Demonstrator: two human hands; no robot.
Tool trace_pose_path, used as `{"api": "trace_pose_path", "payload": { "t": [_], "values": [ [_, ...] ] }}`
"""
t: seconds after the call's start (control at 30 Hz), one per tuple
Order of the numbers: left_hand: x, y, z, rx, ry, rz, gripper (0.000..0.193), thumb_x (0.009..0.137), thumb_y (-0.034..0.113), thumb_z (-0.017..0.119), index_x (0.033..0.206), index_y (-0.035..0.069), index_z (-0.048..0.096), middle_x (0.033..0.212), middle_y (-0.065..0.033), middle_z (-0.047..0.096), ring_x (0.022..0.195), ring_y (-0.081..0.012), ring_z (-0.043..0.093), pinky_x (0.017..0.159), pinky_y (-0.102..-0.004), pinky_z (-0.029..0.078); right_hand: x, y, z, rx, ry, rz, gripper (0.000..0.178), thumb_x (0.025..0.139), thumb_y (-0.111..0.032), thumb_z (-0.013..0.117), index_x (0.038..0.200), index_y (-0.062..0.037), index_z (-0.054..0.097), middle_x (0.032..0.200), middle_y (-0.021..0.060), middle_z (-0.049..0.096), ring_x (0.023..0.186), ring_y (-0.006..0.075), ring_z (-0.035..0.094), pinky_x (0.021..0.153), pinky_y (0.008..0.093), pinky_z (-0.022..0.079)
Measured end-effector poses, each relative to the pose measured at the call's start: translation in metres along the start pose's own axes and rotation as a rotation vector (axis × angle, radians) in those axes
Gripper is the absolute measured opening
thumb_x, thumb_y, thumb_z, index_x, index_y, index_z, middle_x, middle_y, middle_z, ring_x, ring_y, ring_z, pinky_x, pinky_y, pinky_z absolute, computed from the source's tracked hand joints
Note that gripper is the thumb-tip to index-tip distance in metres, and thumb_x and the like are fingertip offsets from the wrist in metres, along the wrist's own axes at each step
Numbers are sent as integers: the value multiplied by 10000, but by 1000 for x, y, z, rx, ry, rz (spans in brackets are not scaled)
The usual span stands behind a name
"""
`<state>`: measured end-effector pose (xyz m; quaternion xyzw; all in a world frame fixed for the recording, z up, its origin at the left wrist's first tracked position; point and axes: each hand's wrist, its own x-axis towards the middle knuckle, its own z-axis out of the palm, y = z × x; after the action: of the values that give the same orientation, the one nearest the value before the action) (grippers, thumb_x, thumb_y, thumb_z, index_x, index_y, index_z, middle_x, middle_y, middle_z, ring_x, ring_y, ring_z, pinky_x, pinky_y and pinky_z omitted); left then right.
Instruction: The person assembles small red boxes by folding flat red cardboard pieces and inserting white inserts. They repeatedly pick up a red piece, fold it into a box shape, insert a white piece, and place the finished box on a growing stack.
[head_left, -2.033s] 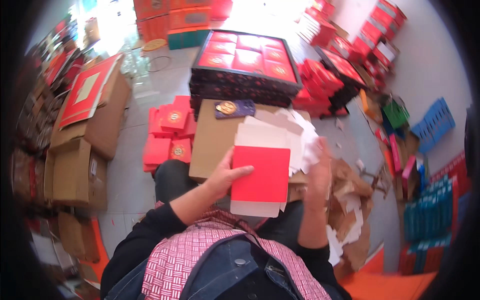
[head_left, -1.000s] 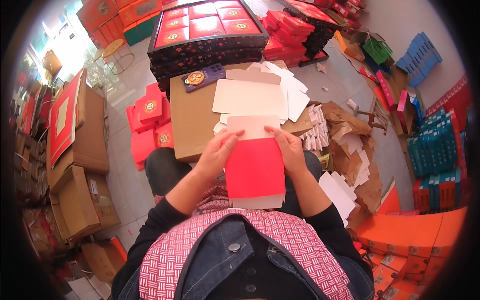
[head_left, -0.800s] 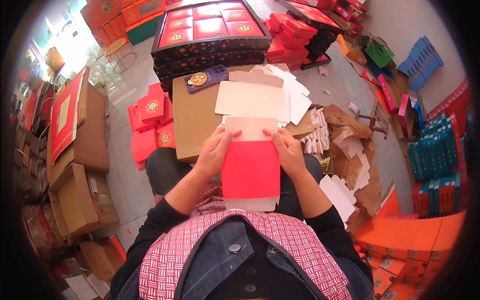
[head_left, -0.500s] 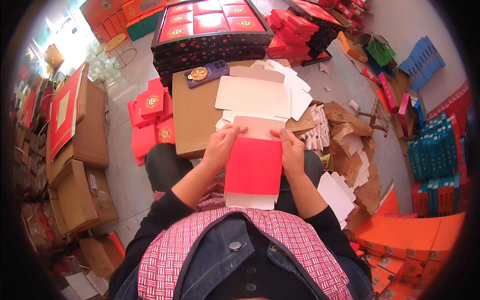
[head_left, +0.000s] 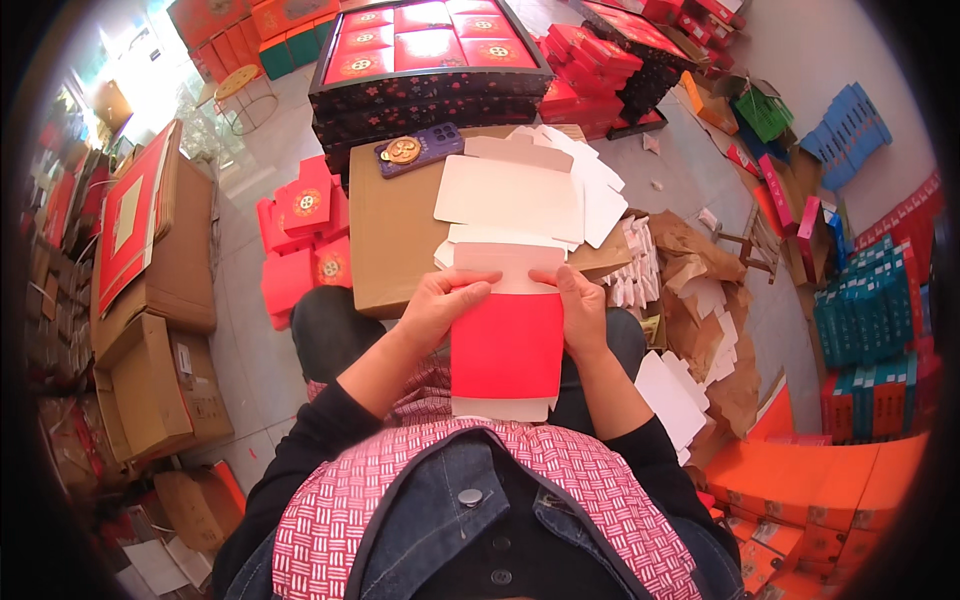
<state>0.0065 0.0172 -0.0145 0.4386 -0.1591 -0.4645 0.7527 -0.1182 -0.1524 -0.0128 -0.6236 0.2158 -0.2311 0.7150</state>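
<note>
Between my two hands is a flat unfolded box blank (head_left: 506, 346), red on its main panel with pale flaps at both ends. My left hand (head_left: 440, 303) grips its left edge near the far flap, thumb lying across the crease. On the opposite edge my right hand (head_left: 580, 308) pinches the same flap, thumb on top. The blank's near end rests against my apron. Just beyond, white-faced box blanks (head_left: 510, 195) lie in a loose pile on a cardboard carton (head_left: 395, 235). A purple phone (head_left: 420, 150) with a round gold grip sits on the carton's far left.
Folded red boxes (head_left: 305, 215) are heaped left of the carton. Dark floral trays (head_left: 430, 95) filled with red boxes stack up beyond it. Small white packets (head_left: 637, 265) and crumpled brown paper (head_left: 690, 260) lie to the right. Orange boxes (head_left: 820, 480) fill the lower right.
Both thumbs have shifted inward along the far flap's crease, my left one most. The blank has dropped slightly toward me, still held in both hands.
</note>
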Motion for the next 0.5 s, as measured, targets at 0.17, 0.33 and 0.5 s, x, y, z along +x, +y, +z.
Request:
{"api": "trace_pose_path", "payload": {
  "t": [0.17, 0.33, 0.5],
  "values": [
    [15, 31, 4, 22, 121, -72, 315, 903, 193, 655, 1085, -64, 638, 915, -126, 677, 763, -158, 670, 663, -265, 564, 29, -16, 5, -188, -77, -353, 405, 978, -298, 541, 920, 71, 697, 796, 89, 684, 702, 113, 616, 630, 236, 489],
    [17, 39, -7, 46, 140, -212, 359, 943, 261, 599, 1087, -66, 634, 928, -119, 677, 759, -159, 668, 663, -271, 561, 34, -20, 14, -81, -39, 57, 327, 951, -207, 558, 898, 88, 688, 776, 75, 693, 658, 104, 612, 585, 224, 479],
    [-14, -7, -11, -104, 90, -49, 366, 980, 190, 510, 1236, -70, 531, 1101, -123, 620, 959, -156, 624, 839, -287, 525, -2, 15, -1, -51, -23, 277, 364, 977, -256, 537, 962, 69, 701, 809, 61, 688, 709, 86, 611, 643, 216, 485]
  ]
}}
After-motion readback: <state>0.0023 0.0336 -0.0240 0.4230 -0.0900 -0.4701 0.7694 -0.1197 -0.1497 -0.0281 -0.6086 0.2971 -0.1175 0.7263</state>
